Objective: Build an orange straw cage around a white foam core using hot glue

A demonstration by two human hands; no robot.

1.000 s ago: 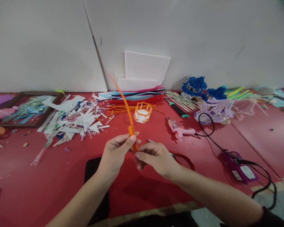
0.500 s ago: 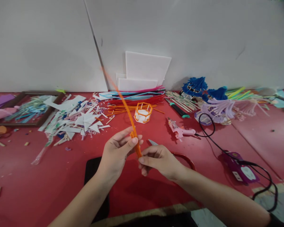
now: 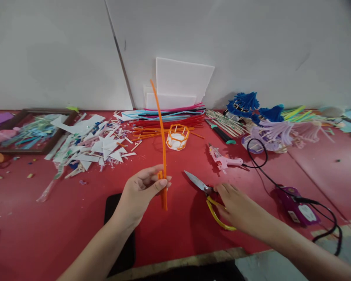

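Observation:
Between the thumb and fingers of my left hand (image 3: 144,191) are orange pipe cleaners (image 3: 163,144): a long one stands nearly upright, with shorter pieces bunched beside it. My right hand (image 3: 234,201) is closed on the scissors (image 3: 197,180) around the pivot and handles. Their pointed blades face up and left, and a yellow handle loop shows below the hand; the rest of the handles is hidden. Beyond my hands sits a small polygonal frame (image 3: 178,137) with orange edges, white posts and a white base.
White and coloured scraps (image 3: 102,146) lie left, by a brown frame (image 3: 43,150). A pink glue gun (image 3: 224,159) and its cable lie right, near a purple power strip (image 3: 298,207). A utility knife (image 3: 222,134) lies behind. A black phone-like slab (image 3: 112,203) is partly under my left arm.
My right hand has left the orange bunch and moved right onto the scissors. My left hand still holds the pipe cleaners; the long one has swung from a leftward tilt to nearly upright.

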